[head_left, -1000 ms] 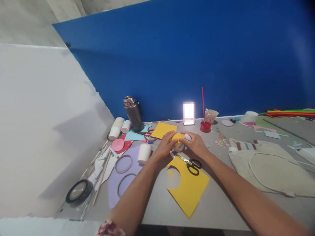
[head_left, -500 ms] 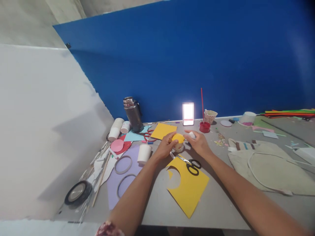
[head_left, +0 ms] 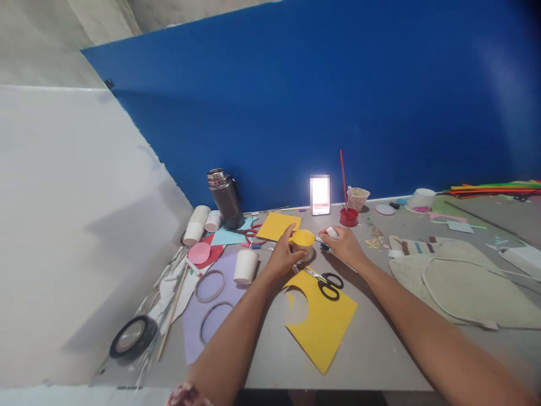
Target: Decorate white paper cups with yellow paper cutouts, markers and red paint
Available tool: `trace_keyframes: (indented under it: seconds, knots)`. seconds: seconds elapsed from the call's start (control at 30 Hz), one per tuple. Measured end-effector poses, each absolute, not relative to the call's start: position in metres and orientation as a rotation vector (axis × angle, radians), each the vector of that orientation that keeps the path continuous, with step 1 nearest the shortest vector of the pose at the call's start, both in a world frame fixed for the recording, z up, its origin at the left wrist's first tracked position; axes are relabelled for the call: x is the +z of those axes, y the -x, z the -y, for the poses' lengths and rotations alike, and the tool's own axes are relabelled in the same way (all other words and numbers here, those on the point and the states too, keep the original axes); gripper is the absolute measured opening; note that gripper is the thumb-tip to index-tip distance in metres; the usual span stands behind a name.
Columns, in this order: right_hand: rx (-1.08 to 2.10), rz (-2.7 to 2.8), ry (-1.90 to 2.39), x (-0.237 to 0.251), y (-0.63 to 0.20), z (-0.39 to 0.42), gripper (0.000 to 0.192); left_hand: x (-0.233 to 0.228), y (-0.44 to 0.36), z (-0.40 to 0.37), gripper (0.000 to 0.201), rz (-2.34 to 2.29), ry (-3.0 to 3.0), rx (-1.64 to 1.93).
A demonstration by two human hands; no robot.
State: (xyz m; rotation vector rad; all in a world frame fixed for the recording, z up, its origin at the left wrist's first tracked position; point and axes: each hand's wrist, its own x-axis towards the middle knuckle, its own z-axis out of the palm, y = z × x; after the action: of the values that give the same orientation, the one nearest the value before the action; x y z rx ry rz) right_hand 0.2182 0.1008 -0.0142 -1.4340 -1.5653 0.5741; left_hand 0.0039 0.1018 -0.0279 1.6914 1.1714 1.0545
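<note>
Left hand (head_left: 284, 255) now alone grips the yellow-topped cup (head_left: 303, 243), fingers curled round its side, on the table (head_left: 380, 349) just behind the scissors (head_left: 325, 281). Right hand (head_left: 343, 243), on the cup 1 s ago, has moved off right, pinching a small white object (head_left: 332, 232).

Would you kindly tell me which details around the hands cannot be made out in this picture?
- Head view: the white object in the right hand is mostly covered by its fingers; what it is cannot be told.
- Head view: the cup under its yellow top is partly covered by the left hand.
- Head view: the phone screen is blurred.
</note>
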Motion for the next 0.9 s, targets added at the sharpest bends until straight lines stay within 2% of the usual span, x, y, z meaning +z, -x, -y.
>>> trace_keyframes:
  seconds: [0.4, 0.7, 0.9]
  knots:
    - [0.480, 1.610, 1.494, -0.023, -0.220, -0.105, 0.029, -0.016, 0.000, -0.104, 0.088, -1.043, -1.328, 1.268]
    - [0.398, 1.683, 1.529, -0.033, -0.223, -0.109, 0.028, -0.013, 0.007, -0.107, 0.079, -1.111, -1.331, 1.328]
    - [0.366, 1.731, 1.525, -0.034, -0.227, -0.107, 0.031, 0.011, 0.025, -0.111, 0.077, -1.137, -1.318, 1.425]
